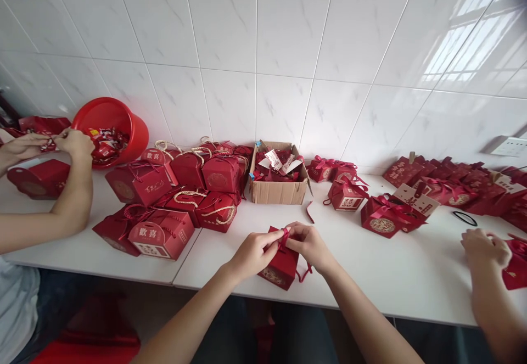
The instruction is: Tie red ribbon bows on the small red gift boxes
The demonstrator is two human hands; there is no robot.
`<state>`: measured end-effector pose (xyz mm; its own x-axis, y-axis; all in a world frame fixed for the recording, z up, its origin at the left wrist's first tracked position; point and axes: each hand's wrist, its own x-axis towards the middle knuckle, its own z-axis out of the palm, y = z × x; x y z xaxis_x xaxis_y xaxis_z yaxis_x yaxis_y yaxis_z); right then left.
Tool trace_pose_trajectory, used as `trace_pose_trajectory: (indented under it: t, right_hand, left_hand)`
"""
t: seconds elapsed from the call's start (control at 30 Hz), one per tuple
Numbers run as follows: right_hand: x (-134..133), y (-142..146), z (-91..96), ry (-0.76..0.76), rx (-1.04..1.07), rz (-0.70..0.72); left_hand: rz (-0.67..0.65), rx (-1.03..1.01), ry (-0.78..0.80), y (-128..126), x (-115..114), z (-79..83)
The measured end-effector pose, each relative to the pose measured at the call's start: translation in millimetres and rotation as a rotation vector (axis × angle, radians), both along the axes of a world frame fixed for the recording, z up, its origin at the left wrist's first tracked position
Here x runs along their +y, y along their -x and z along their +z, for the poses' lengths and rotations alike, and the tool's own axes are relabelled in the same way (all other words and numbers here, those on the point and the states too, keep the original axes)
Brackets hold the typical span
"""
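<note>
One red box (285,265) sits on the tabletop (391,276), directly beneath the fingers of the two hands I am guiding from afar. My left hand (255,251) has thumb and fingers pinched on a ribbon (284,238) at the top of the box; my right hand (308,243) has its fingers clamped on the same ribbon just beside them, the two sets of fingertips close together. I judge the step in hand to be shaping or knotting a bow, which looks unfinished from here. As I read it, the next move calls for an even outward pull with both sets of fingers, without tipping the box. A ribbon tail (305,273) lies loose below the right fingers and wants to be kept clear of the knot. The patterned side (275,277) faces back toward me and slightly left, nearer to me than the fingers. The long axis seems to slant crosswise beneath both sets of fingers, though they cover too much for me to be sure. Beyond the fingers stands an open carton (280,192).
</note>
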<state>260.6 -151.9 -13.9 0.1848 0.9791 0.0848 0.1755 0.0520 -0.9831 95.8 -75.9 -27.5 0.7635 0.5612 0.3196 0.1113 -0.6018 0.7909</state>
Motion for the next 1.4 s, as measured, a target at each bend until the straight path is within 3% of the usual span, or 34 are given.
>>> trace_pose_trajectory:
  t: [0.13,0.3,0.5,0.73,0.83,1.07,1.17,1.27,1.4]
  right_hand:
    - [-0.1,-2.1,8.4,0.065,-0.063,0.074]
    - [-2.2,-5.1,14.1,0.105,-0.087,0.126]
    - [-5.9,-2.8,8.9,0.053,-0.192,0.072]
    - [-14.5,-15.5,5.7,-0.013,-0.338,-0.101]
    - [-19.9,-29.9,-1.7,0.013,-0.431,-0.200]
    - [-24.5,-36.1,-14.1,0.063,-0.468,-0.201]
    - [-25.6,-36.1,-16.6,0.051,-0.463,-0.201]
    - [-32.1,-36.2,-26.9,-0.042,-0.377,-0.187]
    - [-47.7,-19.8,-51.0,-0.215,-0.113,0.013]
  left_hand:
    - [-0.086,-0.025,-0.039,-0.1,9.3,3.5]
    - [-0.075,-0.022,-0.081,-2.0,14.9,6.6]
    - [-0.043,-0.002,-0.102,-2.6,7.8,8.9]
    - [0.051,0.087,-0.443,17.3,3.9,20.1]
    - [0.074,0.170,-0.511,34.3,4.8,20.0]
    - [0.086,0.236,-0.597,47.1,9.1,21.3]
    - [0.108,0.232,-0.600,48.0,10.9,18.4]
    - [0.196,0.174,-0.540,53.3,6.3,5.7]
    - [0.206,0.061,-0.235,56.5,-14.4,-25.9]
